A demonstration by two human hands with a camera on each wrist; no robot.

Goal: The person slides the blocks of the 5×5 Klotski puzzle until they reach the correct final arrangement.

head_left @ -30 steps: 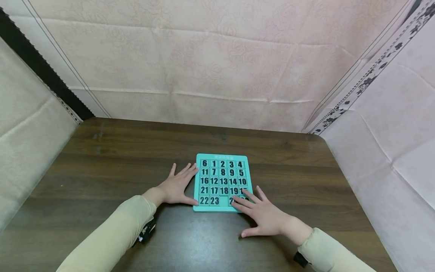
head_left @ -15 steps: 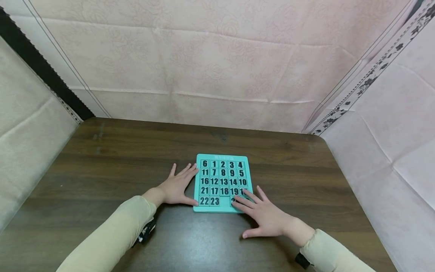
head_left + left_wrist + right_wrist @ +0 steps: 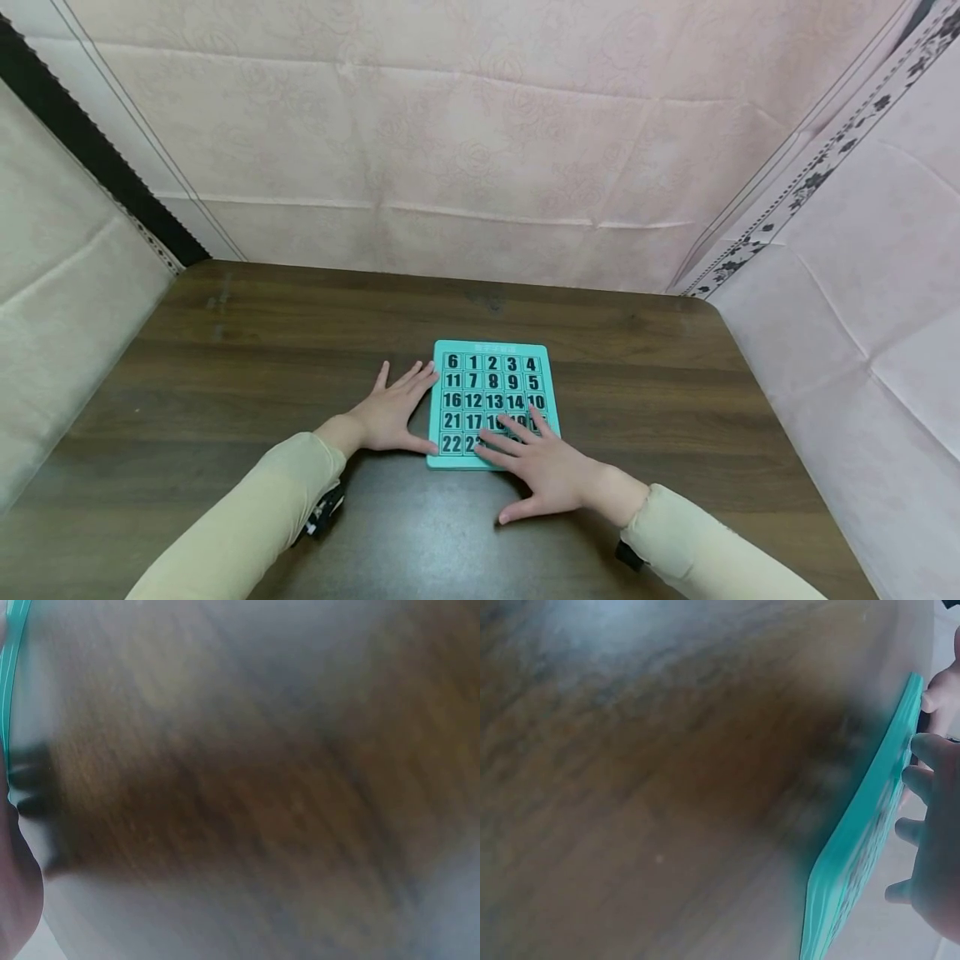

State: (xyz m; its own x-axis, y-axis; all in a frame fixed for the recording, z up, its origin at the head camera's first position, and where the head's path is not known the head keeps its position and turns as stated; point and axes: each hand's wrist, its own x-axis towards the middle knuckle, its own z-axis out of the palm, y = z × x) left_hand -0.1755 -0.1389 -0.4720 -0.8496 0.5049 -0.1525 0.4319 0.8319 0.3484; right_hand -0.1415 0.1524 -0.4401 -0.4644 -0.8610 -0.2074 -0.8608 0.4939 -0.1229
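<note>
A turquoise number slide puzzle [image 3: 483, 390] lies flat on the table, black numerals on its square tiles. My left hand [image 3: 385, 414] is spread along its left edge, the thumb at the lower corner and the fingertips at the upper part of that side. Over the lower right of the puzzle, my right hand [image 3: 553, 473] has straight, spread fingertips on the bottom rows, covering several tiles there; its thumb points left below the board. The right wrist view shows the puzzle's side [image 3: 855, 825] with fingers over its face. In the left wrist view, only a puzzle edge [image 3: 9, 690] and part of the hand appear.
The brown wood-grain table [image 3: 300, 333] extends around the puzzle. Pale patterned cloth [image 3: 450, 150] hangs behind it, with more cloth at the left and right sides. Dark wrist bands [image 3: 324, 510] show below the sleeves.
My right hand has slid left along the bottom rows, from the right-hand tiles to over the gap beside tile 23, now partly covering that tile. The left hand and the board stay in place.
</note>
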